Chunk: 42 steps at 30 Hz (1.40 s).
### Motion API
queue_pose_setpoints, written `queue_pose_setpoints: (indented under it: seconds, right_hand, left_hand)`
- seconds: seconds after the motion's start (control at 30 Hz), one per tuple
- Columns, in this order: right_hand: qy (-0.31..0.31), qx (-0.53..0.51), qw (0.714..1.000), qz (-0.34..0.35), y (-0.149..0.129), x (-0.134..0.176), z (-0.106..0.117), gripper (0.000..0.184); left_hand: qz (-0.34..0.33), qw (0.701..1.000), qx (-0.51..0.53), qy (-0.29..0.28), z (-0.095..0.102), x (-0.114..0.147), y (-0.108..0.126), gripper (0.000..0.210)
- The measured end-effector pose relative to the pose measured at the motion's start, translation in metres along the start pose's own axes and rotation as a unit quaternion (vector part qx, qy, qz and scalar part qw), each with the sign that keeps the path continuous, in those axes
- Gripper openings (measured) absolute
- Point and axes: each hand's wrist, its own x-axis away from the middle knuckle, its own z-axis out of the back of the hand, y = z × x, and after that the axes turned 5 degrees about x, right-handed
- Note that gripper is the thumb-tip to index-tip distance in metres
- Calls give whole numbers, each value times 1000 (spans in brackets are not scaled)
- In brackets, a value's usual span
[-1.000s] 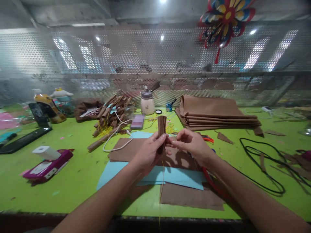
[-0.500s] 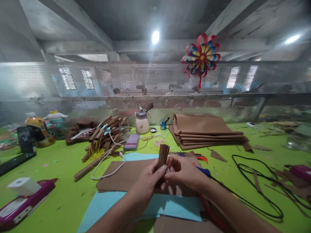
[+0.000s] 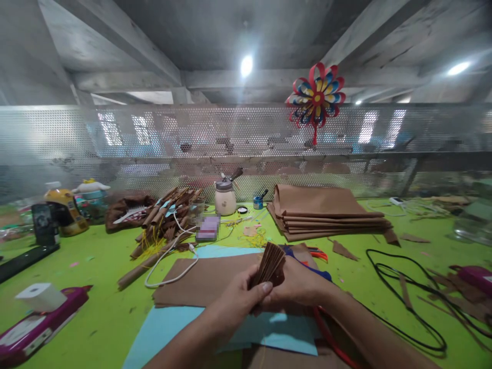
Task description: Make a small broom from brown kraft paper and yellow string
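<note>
In the head view I hold a tightly pleated bundle of brown paper [image 3: 270,264] upright, tilted to the right, its folds slightly fanned at the top. My left hand [image 3: 246,292] is closed on its lower part, thumb across the front. Against its right side and lower end my right hand [image 3: 300,279] is curled round; most of its fingers are hidden. Beneath both hands lie flat brown paper sheets [image 3: 203,279] over light blue paper [image 3: 172,328]. Blue-handled and orange-handled tools [image 3: 319,254] lie partly covered beyond my right hand.
A folded brown paper stack [image 3: 323,205] lies at the back right. Brown paper rolls with yellow thread [image 3: 161,215], a phone [image 3: 208,228], a white cable [image 3: 154,279] and a lidded jar [image 3: 225,200] are behind. Black cable [image 3: 388,266] coils at right; a purple power strip [image 3: 46,320] sits left.
The pleated bundle has tipped to the right and its top has fanned wider. My right hand has moved from pinching beside it to curling round its right side. The view has tilted slightly up.
</note>
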Motion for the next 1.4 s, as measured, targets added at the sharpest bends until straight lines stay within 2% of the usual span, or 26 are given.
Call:
queue_pose_setpoints:
  seconds: [0.1,0.23,0.33,0.47,0.67,0.8,0.97,1.07,1.23,1.4]
  right_hand:
    - [38,36,999,-12,1,1,4,22]
    - [96,131,986,-47,6,2,10,35]
    - [93,133,986,-49,11,0,11,41]
    - [99,144,984,-42,13,-2,12,40]
    - [110,164,979,-54,12,-3,15,31]
    - [91,148,984,-44,16,-4,15,20]
    - [93,121,986,-71,15,-3,15,12]
    - [101,63,991,-62,10,0,16,18]
    - [171,-20,985,-25,8,1,16,24]
    - [166,-64,984,-11,8,-1,10,32]
  left_hand:
    - [-1,1000,-10,4,1,-1,-1,44]
    - [-26,999,0,35,2,-4,1,44]
    - [-37,998,3,57,2,-6,4,44]
    - [-34,998,-19,54,3,-6,7,46]
    - [-7,998,-41,50,6,-6,6,44]
    - [-38,997,-44,49,6,-8,5,41]
    - [-19,997,-19,70,8,-9,0,39]
    - [1,994,13,112,13,-11,0,37]
    - [-26,975,75,208,23,-14,6,35]
    - [-13,970,87,227,27,-13,5,32]
